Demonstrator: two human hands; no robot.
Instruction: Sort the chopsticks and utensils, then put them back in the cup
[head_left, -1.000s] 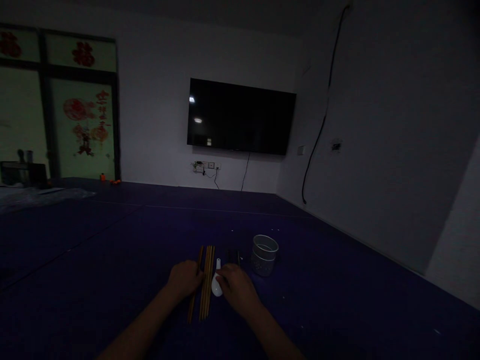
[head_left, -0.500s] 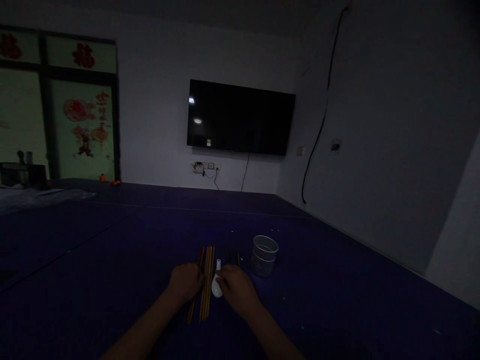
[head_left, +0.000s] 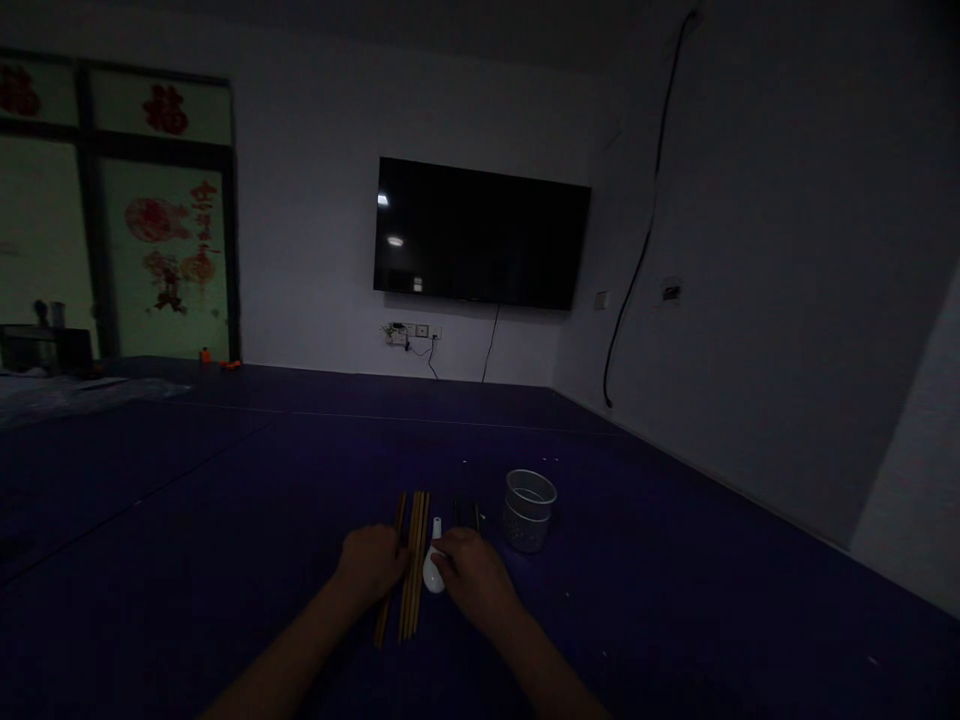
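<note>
The right hand is low in the center, fingers curled, thumb and fingertips at the right edge of a white spoon; whether they grip it cannot be told. The spoon lies just left of that hand, handle pointing away. The left hand is curled over chopsticks laid lengthwise between it and the spoon; the leftmost pass beneath its fingers, and its grip is unclear. Partly hidden dark items lie just beyond the right hand. To their right a metal cup stands upright on a purple surface. A television hangs on the far wall.
</note>
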